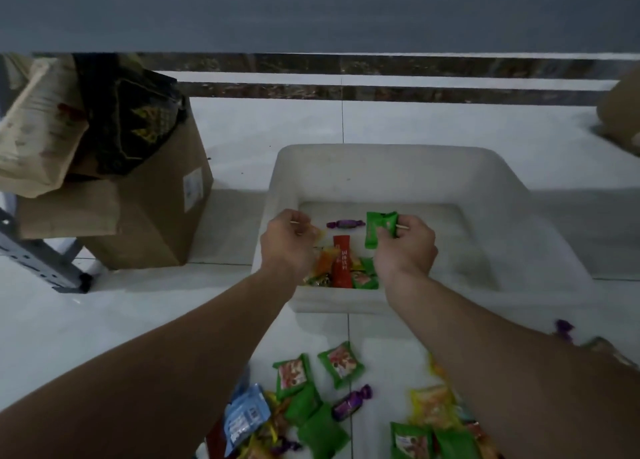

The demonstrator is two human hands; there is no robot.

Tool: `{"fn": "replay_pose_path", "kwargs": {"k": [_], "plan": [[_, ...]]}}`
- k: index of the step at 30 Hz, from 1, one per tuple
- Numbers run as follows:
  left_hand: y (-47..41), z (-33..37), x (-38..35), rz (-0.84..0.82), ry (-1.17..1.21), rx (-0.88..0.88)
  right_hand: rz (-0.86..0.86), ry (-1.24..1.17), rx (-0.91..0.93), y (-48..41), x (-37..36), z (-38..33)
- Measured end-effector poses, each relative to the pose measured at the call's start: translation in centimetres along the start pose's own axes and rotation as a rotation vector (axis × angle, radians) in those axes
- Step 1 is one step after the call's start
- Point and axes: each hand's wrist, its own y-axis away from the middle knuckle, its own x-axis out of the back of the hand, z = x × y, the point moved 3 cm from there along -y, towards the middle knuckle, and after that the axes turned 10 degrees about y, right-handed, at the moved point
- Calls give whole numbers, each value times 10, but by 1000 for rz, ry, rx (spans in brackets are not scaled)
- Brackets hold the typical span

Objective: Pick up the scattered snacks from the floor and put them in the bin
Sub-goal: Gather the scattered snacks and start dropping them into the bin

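The right hand (405,247) grips a green packet (380,228), long axis upright, at frame centre directly over the bin (381,154). The left hand (289,242) is curled; I cannot tell around what.

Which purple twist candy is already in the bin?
The purple candy on the bin bottom, between left hand and right hand; the other purple ones lie outside on the floor.

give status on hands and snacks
Right hand pinches green packet over white bin. Left hand curled over bin, hold unclear. Many snacks left on floor, nothing in the way.
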Motion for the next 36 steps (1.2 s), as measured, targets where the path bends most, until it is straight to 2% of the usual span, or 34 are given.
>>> {"fn": "replay_pose_path", "kwargs": {"k": [7,12,19,24,30,36], "plan": [[10,25,25,-51,35,-99,-51,70,65,14,-18,-3],[19,45,73,-23,-46,-202,-129,228,257,44,-29,-22],[43,41,184,71,-197,-272,-283,294,541,126,-73,-69],[67,31,295,243,-318,-251,-457,323,678,204,-119,-92],[115,-4,416,416,-399,-159,-660,369,721,300,-178,-87],[160,-64,472,442,-451,-26,-864,525,809,380,-222,-54]]}}
